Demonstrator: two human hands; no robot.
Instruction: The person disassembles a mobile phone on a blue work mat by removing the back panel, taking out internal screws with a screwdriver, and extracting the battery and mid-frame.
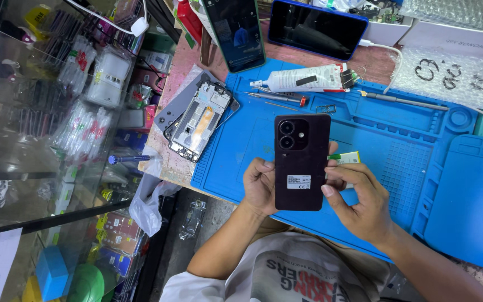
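Note:
I hold a dark phone (301, 162) back side up, its two camera lenses at the far end and a small white sticker on the lower back. My left hand (259, 187) grips its left edge. My right hand (359, 198) grips the right edge, thumb against the side; a small green and white strip (346, 157) lies just beyond its fingers. The phone hovers over the near part of a blue work mat (398, 168).
A stripped phone frame (199, 120) lies on the mat's left edge. A white glue tube (308, 79), a screwdriver (278, 98) and a thin metal tool (403, 100) lie farther back. Two phones (236, 31) (317, 28) rest behind. A glass display case (57, 112) stands left.

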